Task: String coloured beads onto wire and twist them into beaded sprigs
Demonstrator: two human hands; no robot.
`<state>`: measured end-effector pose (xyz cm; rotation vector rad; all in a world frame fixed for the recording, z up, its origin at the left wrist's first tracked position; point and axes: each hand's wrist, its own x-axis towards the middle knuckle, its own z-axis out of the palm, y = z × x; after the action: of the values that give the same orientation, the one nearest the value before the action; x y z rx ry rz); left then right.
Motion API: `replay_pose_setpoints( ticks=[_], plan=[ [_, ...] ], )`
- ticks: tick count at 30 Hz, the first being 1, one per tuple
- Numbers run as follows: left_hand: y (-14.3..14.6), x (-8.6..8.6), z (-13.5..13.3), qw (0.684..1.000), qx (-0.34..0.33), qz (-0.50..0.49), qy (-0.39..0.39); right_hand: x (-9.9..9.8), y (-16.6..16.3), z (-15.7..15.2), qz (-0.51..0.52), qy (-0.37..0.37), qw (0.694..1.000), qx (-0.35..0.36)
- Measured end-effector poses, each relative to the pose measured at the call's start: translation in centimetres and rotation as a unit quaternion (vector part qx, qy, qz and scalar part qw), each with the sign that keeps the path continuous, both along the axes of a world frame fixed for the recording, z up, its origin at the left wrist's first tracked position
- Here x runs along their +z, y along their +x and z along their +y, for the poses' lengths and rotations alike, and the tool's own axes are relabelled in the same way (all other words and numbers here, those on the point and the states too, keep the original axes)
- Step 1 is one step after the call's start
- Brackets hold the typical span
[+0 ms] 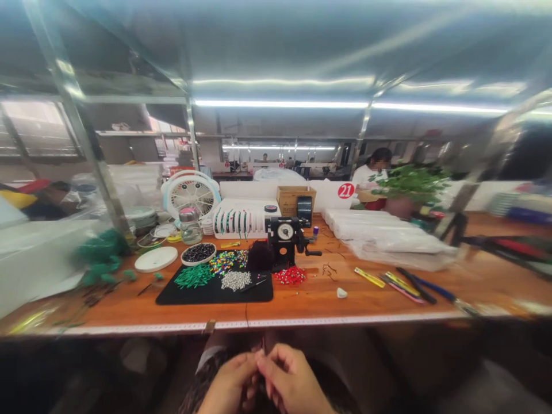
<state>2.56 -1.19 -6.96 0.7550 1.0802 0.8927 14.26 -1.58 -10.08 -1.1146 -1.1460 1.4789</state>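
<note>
My left hand [230,385] and my right hand [293,384] meet below the table's front edge, over my lap. Both have their fingers pinched together at the fingertips, touching each other. What they pinch is too small to make out; a thin dark thread [246,313] seems to run down from the table toward them. On the wooden table [319,299] lies a black mat [202,294] with piles of green beads [193,276], silver beads [235,280] and mixed coloured beads [227,261]. Red beads [290,276] lie beside a black hand-crank device [284,241].
A bowl of dark beads [198,253], a white lid [156,259], a small fan [190,194], a jar [190,225] and a white rack [238,221] stand at the back. Pens and tools [403,284] lie right, by plastic bags [379,233]. Another person [375,169] sits beyond a potted plant [409,187].
</note>
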Motion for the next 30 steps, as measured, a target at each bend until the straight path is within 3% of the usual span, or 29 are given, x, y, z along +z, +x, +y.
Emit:
replay_pose_setpoints(
  ticks=[6, 16, 30],
  plan=[
    [0.0, 0.0, -0.3, 0.998, 0.036, -0.027, -0.036, 1.0, 0.6, -0.6, 0.014, -0.002, 1.000, 0.021],
    [0.0, -0.1, -0.2, 1.000, 0.004, -0.021, -0.022, 0.3, 0.5, -0.7, 0.008, -0.041, 0.999, 0.004],
    [0.0, -0.6, -0.1, 0.999, -0.012, -0.041, -0.024, 0.7, 1.0, -1.2, 0.004, -0.028, 0.999, 0.033]
  ],
)
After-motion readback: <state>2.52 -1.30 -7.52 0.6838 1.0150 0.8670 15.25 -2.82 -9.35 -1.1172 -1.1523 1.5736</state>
